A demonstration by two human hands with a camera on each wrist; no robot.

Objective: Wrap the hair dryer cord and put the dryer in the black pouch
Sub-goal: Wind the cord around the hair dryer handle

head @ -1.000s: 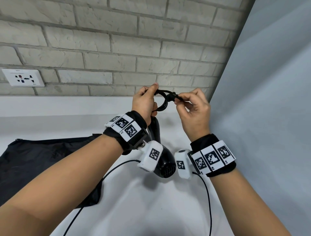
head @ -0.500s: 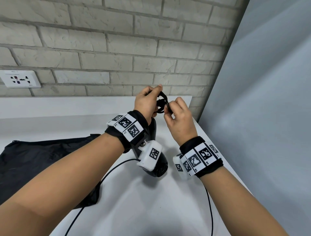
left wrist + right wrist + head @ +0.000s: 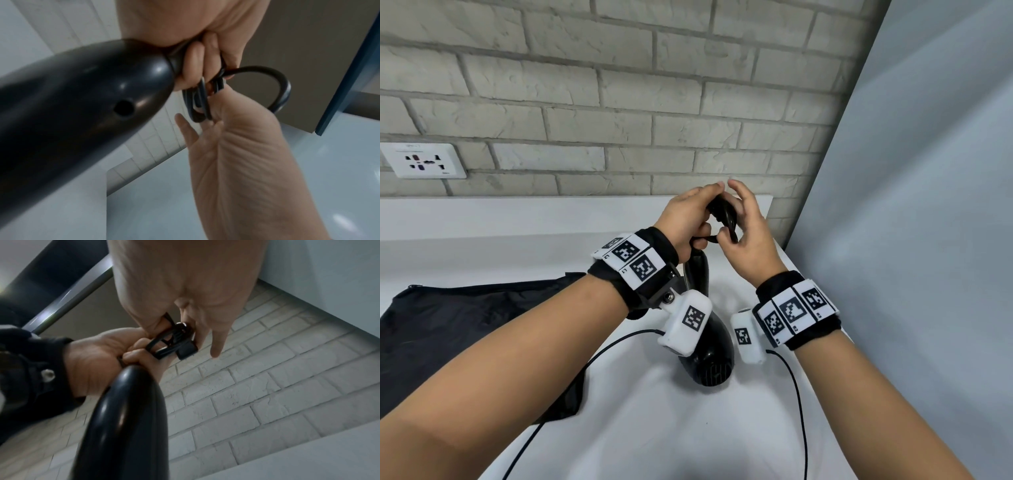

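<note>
The black hair dryer (image 3: pixel 710 356) hangs handle-up above the white counter, its grille toward me. My left hand (image 3: pixel 688 219) grips the top of the handle together with coiled loops of the black cord (image 3: pixel 726 214). My right hand (image 3: pixel 743 226) pinches the cord bundle and plug between thumb and fingers, with the index finger stretched out. In the left wrist view the handle end (image 3: pixel 82 100) fills the left side and cord loops (image 3: pixel 279 87) stick out past the fingers. The right wrist view shows the plug (image 3: pixel 185 347) and loops between both hands. The black pouch (image 3: pixel 465 339) lies flat at the left.
A brick wall with a white socket plate (image 3: pixel 422 161) stands behind the white counter (image 3: pixel 654 428). A grey panel (image 3: pixel 911 240) closes off the right side. Thin black cables (image 3: pixel 799 404) run from the wrist cameras down across the counter.
Both hands have drawn closer together and lowered slightly with the dryer. The cord bundle is now tucked tighter between them, and my right hand has shifted its hold on the loops.
</note>
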